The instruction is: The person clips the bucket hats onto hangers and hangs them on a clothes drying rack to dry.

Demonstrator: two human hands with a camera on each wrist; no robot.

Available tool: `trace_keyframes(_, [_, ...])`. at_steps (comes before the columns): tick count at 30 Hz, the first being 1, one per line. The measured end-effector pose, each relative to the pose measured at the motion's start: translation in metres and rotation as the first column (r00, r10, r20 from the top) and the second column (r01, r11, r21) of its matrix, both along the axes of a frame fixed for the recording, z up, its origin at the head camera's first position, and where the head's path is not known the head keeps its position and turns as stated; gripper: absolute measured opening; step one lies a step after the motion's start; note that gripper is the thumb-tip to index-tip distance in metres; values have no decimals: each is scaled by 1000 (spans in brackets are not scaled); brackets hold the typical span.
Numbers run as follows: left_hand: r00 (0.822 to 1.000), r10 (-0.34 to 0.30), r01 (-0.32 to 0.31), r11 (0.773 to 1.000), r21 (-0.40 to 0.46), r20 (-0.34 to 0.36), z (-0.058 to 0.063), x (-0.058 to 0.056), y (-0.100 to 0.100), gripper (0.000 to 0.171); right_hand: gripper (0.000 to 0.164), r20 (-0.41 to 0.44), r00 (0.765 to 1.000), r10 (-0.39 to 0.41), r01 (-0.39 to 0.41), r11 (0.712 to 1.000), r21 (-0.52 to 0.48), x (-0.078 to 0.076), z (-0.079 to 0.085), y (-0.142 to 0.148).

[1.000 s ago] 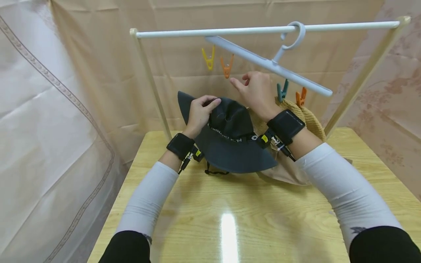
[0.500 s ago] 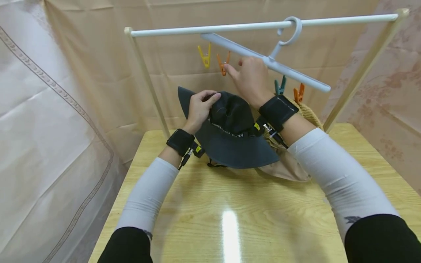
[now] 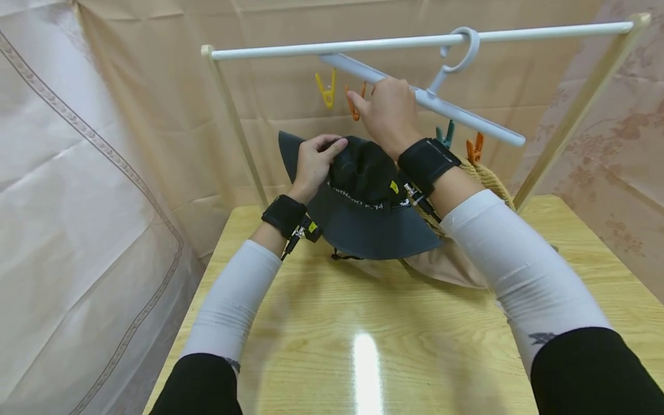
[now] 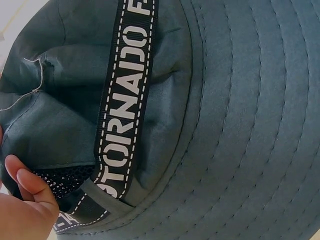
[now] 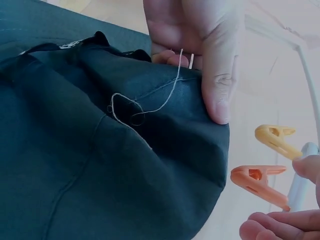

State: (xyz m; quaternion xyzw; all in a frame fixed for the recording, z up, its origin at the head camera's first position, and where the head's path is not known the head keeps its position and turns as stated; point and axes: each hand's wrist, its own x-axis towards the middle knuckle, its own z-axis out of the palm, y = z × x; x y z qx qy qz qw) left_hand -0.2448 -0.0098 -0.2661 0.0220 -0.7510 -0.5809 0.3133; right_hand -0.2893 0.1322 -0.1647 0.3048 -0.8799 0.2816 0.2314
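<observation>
A dark bucket hat (image 3: 373,230) hangs over the table, its crown pinched between the thumb and fingers of my left hand (image 3: 313,167). Lettered trim runs round the crown in the left wrist view, and a loose pale thread (image 5: 160,107) shows on the cloth in the right wrist view. My right hand (image 3: 392,115) is raised at the pale blue hanger (image 3: 472,119), its thumb beside an orange clothespin (image 5: 257,185). In the right wrist view the thumb and fingers stand apart around that clothespin's end. Left of it is a yellow clothespin (image 3: 327,92).
A white rod (image 3: 332,47) on cream posts carries the hanger. At its right, a green clothespin (image 3: 446,135) and a second orange clothespin (image 3: 474,148) hang near a woven straw item (image 3: 493,178). Beige cloth (image 3: 446,265) lies behind the hat on the wooden table (image 3: 306,340).
My right hand has moved up and slightly left to the orange clothespin below the hanger. The left hand keeps its pinch on the hat, which has risen a little in view.
</observation>
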Motion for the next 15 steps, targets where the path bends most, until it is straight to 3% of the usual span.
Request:
trace_keyframes(7, [1000, 6, -7, 1000, 3, 27, 6, -4, -1, 28, 57, -34, 999, -3, 4, 1000, 22, -4, 1, -6])
trace_keyframes(15, [1000, 6, -6, 1000, -7, 21, 11, -7, 1, 28, 59, 32, 996, -86, 86, 996, 10, -8, 1, -14])
